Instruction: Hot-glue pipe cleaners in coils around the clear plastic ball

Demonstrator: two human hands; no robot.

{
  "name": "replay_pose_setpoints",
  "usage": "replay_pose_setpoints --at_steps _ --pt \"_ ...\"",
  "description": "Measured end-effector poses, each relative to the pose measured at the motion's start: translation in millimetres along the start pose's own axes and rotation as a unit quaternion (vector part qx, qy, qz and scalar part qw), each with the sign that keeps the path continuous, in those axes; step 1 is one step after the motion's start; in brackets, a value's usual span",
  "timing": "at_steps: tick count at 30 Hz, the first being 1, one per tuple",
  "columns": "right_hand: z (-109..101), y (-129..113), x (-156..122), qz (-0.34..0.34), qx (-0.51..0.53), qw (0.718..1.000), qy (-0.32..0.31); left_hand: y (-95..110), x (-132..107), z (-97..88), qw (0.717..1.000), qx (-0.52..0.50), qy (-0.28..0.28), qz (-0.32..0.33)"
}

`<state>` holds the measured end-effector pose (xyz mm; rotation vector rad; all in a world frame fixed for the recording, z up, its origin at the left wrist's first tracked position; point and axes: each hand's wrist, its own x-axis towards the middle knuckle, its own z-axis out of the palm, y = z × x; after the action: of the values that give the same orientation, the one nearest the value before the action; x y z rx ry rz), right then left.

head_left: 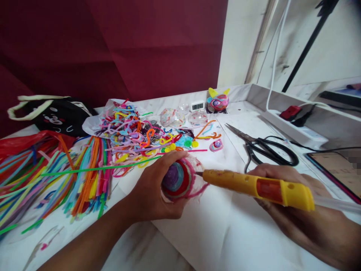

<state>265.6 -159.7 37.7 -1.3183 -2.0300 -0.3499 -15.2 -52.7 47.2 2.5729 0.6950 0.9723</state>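
Striped craftwork (180, 178) fills the left hand (150, 188) — the right hand (300, 220) grips a glue gun (234, 181).

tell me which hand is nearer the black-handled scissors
Right: the right hand is just in front of the black-handled scissors; the left hand is farther off, to their left.

We face a maroon backdrop (158, 45).
Right of it we see a white wall (242, 30) and slanted black pole (306, 51); below it, a marbled table (141, 246).
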Motion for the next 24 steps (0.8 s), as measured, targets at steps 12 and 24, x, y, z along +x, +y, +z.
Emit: replay_pose_setpoints --at_steps 12,24 --pt "-6.3 -0.8 0.4 -0.015 0.028 0.999 -0.019 -1.5 0.3 -0.5 1.0 0.003 -0.001 -0.012" --pt "-2.1 -0.6 -2.0 -0.005 0.066 0.996 -0.06 -1.7 2.0 0.9 0.999 0.017 0.004 -0.027"
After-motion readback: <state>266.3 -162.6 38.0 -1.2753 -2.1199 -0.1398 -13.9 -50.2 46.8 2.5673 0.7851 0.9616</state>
